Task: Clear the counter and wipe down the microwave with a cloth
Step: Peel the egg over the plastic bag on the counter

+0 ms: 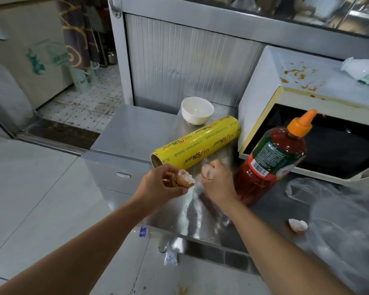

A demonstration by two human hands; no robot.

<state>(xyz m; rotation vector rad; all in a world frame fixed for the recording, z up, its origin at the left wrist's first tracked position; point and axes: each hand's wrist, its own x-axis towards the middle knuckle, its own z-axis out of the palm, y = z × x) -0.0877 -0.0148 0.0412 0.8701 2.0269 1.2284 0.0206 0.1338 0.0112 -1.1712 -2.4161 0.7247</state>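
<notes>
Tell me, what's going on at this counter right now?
A person is clearing a messy steel counter. The left hand holds broken eggshell pieces, and the right hand grips another eggshell half. One more shell piece lies near the counter's front edge. A yellow cling-wrap roll, a white bowl and a red sauce bottle are on the counter. The microwave top shows brown stains, unwiped.

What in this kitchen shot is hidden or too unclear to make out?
Head view only:
- Microwave: its right part is cut off by the frame edge, and the sauce bottle covers part of its door.
- White bottle on the microwave: cut off at the right edge, label too small to read.
- Right hand: its fingers hide most of the eggshell it holds.
- Clear plastic bag: contents blurred.
</notes>
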